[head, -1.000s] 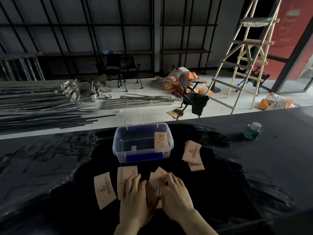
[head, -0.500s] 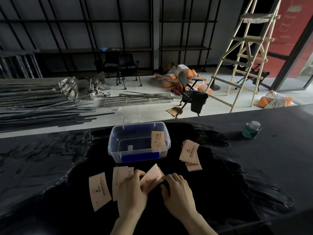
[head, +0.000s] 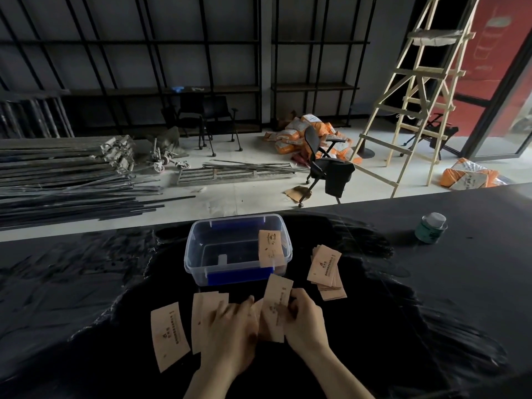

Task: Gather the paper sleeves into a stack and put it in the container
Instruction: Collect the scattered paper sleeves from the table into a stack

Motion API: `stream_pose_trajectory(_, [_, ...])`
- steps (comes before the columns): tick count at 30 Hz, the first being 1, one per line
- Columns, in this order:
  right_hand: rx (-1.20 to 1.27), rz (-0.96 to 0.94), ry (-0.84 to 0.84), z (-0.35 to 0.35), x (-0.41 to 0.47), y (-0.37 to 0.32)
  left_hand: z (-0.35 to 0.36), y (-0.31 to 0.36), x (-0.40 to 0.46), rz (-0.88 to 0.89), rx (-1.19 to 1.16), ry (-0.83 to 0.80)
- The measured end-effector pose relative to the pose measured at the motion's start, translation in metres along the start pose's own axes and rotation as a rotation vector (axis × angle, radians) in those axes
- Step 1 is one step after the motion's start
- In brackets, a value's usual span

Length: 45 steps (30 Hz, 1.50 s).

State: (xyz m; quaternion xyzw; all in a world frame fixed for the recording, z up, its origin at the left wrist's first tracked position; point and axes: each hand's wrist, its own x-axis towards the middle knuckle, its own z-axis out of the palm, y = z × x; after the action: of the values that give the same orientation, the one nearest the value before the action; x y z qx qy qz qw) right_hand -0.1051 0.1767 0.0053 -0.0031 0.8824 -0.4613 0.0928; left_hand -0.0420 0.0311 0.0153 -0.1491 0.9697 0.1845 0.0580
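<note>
Both hands are together on a small bundle of paper sleeves [head: 275,309]; right hand [head: 306,321] pinches its right edge, left hand [head: 230,326] steadies the left. The sleeves appear light, thin and flexible, liable to fan or slide; judged best squared and gripped across both long edges. Loose sleeves [head: 168,335] lie left of the left hand; another pile [head: 326,272] beyond the right. The container [head: 198,269], just ahead of the hands, holds one sleeve [head: 270,249] against its right wall.

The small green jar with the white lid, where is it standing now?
In the head view the green jar stands alone on the dark table, far right, beyond the loose pile of paper sleeves beside the clear container.
</note>
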Motion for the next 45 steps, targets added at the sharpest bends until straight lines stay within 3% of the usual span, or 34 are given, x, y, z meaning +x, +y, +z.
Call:
stream_pose_trajectory(3, [-0.026, -0.002, 0.009, -0.003, 0.001, 0.000, -0.002, 0.005, 0.001, -0.051, 0.026, -0.021])
stream_pose_trajectory(7, [-0.019, -0.002, -0.006, -0.003, 0.006, 0.001, -0.016, 0.005, 0.006, -0.160, -0.149, 0.056])
stream_pose_trajectory(14, [0.012, 0.026, -0.006, 0.005, 0.006, 0.000, -0.024, 0.004, 0.012, -0.386, -0.825, 0.057])
stream_pose_trajectory(19, [0.067, 0.047, 0.006, 0.010, 0.005, -0.008, -0.018, 0.000, 0.002, -0.317, -1.087, 0.000])
stream_pose_trajectory(28, [0.182, 0.097, -0.226, 0.027, 0.007, -0.021, -0.013, -0.019, 0.005, -0.248, -0.946, 0.106])
stream_pose_trajectory(32, [0.161, 0.104, -0.235, 0.036, 0.006, -0.023, -0.017, -0.035, -0.005, -0.291, -0.407, 0.346])
stream_pose_trajectory(34, [0.133, 0.108, -0.232, 0.039, 0.007, -0.025, -0.020, -0.039, -0.010, -0.323, -0.127, 0.319])
stream_pose_trajectory(37, [0.121, 0.116, -0.228, 0.044, 0.006, -0.027, -0.023, -0.037, -0.015, -0.323, 0.042, 0.205])
stream_pose_trajectory(41, [0.115, 0.120, -0.224, 0.045, 0.007, -0.027, -0.026, -0.035, -0.016, -0.324, -0.042, 0.238])
stream_pose_trajectory(45, [0.148, 0.118, -0.251, 0.042, 0.007, -0.027, -0.031, -0.031, -0.008, -0.384, -0.529, 0.356])
